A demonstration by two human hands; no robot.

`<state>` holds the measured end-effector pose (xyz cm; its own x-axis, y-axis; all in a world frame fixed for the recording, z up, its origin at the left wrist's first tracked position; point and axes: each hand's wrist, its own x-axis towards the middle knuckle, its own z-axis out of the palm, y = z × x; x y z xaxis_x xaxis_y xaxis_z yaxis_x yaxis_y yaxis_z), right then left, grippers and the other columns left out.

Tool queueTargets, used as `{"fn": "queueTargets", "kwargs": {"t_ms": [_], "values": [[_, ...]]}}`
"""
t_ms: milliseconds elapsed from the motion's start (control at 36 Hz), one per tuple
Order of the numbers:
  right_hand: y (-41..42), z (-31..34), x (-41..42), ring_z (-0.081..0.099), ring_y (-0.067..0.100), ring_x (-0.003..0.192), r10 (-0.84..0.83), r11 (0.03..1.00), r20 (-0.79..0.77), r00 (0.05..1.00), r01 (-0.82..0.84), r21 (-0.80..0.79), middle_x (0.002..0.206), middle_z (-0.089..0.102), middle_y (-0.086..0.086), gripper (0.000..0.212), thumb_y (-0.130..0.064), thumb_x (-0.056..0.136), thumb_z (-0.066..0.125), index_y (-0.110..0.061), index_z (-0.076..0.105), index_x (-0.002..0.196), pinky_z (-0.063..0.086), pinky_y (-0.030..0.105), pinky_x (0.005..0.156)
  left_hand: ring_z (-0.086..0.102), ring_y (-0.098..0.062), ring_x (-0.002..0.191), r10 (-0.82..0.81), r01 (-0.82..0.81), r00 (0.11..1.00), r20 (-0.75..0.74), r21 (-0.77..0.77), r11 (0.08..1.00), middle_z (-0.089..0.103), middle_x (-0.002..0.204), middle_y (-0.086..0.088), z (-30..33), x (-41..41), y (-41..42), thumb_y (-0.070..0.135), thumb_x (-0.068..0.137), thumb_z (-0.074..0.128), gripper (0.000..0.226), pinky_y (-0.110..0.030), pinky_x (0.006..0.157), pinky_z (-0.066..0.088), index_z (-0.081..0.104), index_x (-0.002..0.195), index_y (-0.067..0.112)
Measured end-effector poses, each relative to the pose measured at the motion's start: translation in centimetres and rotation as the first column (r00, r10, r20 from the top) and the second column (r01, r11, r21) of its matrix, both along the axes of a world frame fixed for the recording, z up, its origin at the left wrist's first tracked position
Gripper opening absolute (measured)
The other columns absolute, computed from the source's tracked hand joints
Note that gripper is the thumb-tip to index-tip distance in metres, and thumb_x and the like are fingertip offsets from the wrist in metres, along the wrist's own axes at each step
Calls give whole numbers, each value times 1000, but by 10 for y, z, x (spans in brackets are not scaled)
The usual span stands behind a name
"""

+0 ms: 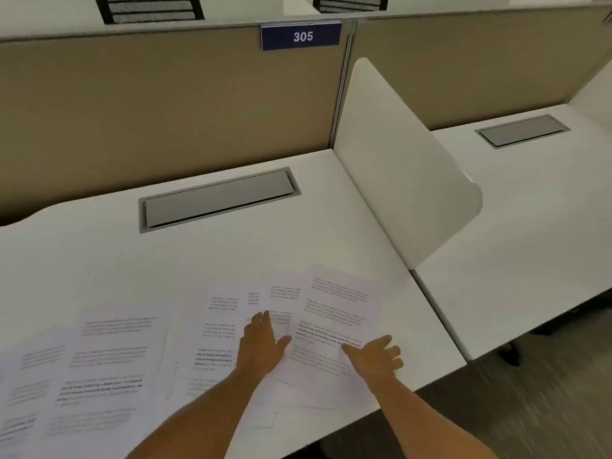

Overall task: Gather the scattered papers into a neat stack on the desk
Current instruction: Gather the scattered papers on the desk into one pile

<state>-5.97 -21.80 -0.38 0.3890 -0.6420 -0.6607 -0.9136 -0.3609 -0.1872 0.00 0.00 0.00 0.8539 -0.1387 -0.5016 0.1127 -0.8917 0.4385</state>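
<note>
Several printed white sheets lie spread over the near half of the white desk (231, 253). An overlapping fan of sheets (337, 306) sits at the right, close to the desk's right edge. Another group of sheets (109, 352) lies at the left, partly cut off by the frame. My left hand (261, 342) rests flat on the fan, fingers together and pointing away from me. My right hand (377, 356) lies on the right side of the same fan with its fingers spread, thumb pointing left. Neither hand is closed around a sheet.
A grey cable hatch (218, 200) is set into the desk behind the papers. A white side divider (397, 160) rises along the right edge, with a beige back panel (165, 104) bearing a blue "305" sign (301, 36). Another desk (530, 207) stands at the right.
</note>
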Motion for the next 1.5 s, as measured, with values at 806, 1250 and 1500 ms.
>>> {"fn": "queueTargets", "kwargs": {"t_ms": [806, 1250, 1500], "values": [[17, -10, 8, 56, 20, 97, -276, 920, 365, 889, 135, 367, 132, 60, 14, 66, 0, 94, 57, -11, 26, 152, 51, 31, 82, 63, -24, 112, 82, -101, 993, -87, -242, 965, 63, 128, -7, -14, -5, -32, 22, 95, 57, 34, -39, 96, 53, 54, 126, 9], [49, 8, -1, 65, 20, 100, -235, 915, 475, 848, 29, 401, 119, 66, 5, 35, -12, 99, 55, -14, 56, 133, 57, 28, 74, 63, -7, 89, 201, -198, 979, -31, -387, 901, 70, 108, 0, -9, -25, 36, 18, 92, 62, 19, -24, 87, 54, 65, 110, 13], [72, -1, -4, 65, 19, 93, -177, 940, 451, 875, 14, 341, 116, 68, 8, 23, -10, 101, 52, -15, 60, 122, 56, 32, 79, 46, -27, 122, 245, -244, 970, -11, -140, 960, 47, 136, -9, -23, -31, 44, 33, 89, 65, 44, -40, 102, 47, 59, 125, 8]]}}
